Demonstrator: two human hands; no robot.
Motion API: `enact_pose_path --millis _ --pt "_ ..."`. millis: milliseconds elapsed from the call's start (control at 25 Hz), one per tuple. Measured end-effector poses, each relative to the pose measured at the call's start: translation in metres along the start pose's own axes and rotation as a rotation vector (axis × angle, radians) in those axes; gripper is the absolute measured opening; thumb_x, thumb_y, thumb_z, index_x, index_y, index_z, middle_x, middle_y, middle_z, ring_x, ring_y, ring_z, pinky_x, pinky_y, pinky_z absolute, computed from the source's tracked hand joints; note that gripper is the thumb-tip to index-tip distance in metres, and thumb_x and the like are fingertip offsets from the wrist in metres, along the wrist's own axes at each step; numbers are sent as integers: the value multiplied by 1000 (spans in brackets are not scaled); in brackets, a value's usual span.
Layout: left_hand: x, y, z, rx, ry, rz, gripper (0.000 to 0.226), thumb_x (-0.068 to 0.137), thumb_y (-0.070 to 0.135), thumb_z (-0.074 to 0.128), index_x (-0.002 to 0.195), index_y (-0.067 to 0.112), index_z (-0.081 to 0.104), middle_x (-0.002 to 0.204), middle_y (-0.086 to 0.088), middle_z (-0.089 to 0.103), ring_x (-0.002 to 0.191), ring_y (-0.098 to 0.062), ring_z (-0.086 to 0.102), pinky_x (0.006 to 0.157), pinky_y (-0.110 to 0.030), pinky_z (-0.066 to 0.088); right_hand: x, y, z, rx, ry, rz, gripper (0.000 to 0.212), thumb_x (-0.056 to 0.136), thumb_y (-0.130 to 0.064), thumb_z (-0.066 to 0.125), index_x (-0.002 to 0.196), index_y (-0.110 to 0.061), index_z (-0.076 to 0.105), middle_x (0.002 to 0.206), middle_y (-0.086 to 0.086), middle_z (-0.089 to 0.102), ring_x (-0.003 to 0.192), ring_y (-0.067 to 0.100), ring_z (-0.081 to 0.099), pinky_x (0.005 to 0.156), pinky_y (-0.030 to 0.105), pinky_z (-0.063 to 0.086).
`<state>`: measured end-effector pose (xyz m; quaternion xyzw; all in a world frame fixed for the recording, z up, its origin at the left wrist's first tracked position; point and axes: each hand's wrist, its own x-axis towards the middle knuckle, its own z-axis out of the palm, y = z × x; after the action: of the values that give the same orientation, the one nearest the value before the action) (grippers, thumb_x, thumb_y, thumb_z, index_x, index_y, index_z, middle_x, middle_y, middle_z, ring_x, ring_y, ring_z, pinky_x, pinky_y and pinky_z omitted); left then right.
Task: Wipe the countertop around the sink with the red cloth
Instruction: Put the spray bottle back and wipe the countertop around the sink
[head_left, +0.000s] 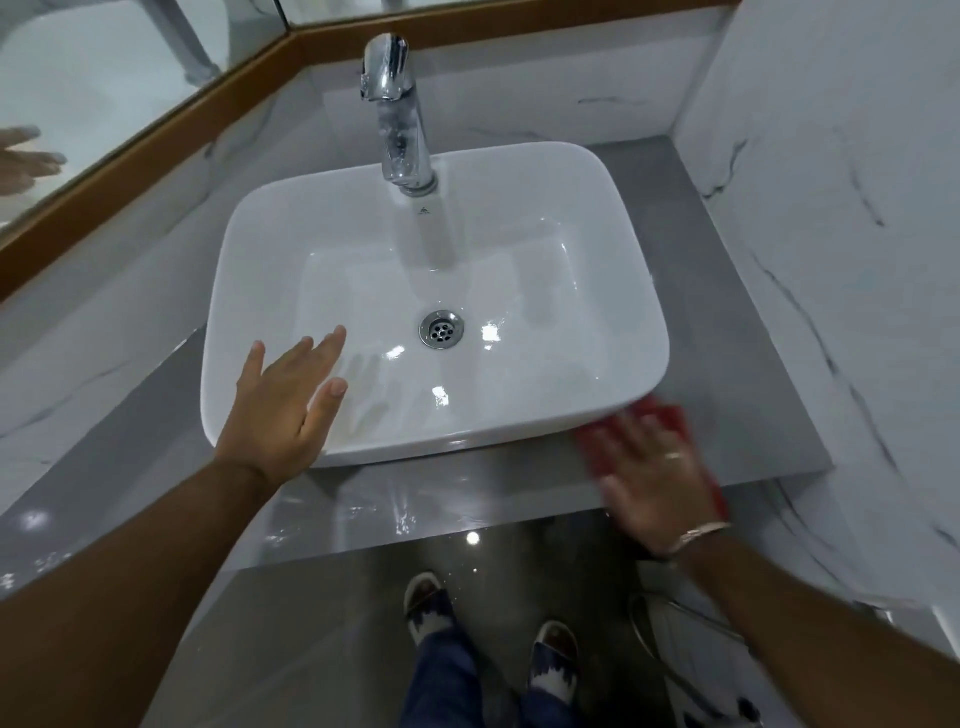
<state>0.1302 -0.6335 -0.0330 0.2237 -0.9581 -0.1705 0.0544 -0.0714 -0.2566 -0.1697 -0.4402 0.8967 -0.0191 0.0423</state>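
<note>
A white rectangular basin (613, 176) stands on a grey glossy countertop (727, 322). My right hand (649, 478) lies flat on the red cloth (670, 415), pressing it onto the counter at the basin's front right corner; the hand is motion-blurred. Red cloth shows above and to the right of the fingers. My left hand (285, 400) hovers over the basin's front left rim, fingers spread, holding nothing.
A chrome tap (397, 109) rises at the basin's back edge, and a drain (441, 329) sits in its middle. Marble walls close in on the right and left, with a wood-framed mirror (104, 67) at the upper left. My feet stand on the floor below the counter's front edge.
</note>
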Motion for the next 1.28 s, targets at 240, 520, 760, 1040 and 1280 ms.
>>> enact_pose_path --millis 240,520,760,1040,1280 --pt "1 -11 10 76 31 14 65 100 59 15 152 26 35 153 0 46 146 -29 34 119 -64 -1 10 3 -5 82 108 685 63 88 -37 33 142 -8 47 150 28 40 134 51 37 105 60 34" --pt "5 -13 14 101 3 3 68 99 64 9 152 29 32 155 2 44 149 -27 28 118 -67 -1 41 -270 4 164 -99 72 70 89 -38 48 153 -16 27 158 18 31 143 45 28 110 58 31" --pt "-2 -36 -7 287 -74 -14 82 90 74 -4 158 30 15 163 -7 28 152 -32 16 117 -63 -9 16 -203 0 42 -103 -198 55 89 -48 44 140 -28 52 150 7 48 132 38 49 101 56 44" --pt "13 -84 -19 327 -103 104 87 87 76 -10 158 30 5 168 -8 -1 153 -30 -8 119 -59 -12 20 -185 2 157 96 736 65 86 -42 32 143 -16 46 151 23 41 135 50 38 106 62 33" --pt "10 -92 -14 265 -89 107 75 95 67 2 158 28 5 167 -11 6 153 -29 -6 118 -62 -14 44 -401 32 153 -62 -139 54 92 -39 32 143 -24 42 150 11 46 136 41 36 102 57 41"
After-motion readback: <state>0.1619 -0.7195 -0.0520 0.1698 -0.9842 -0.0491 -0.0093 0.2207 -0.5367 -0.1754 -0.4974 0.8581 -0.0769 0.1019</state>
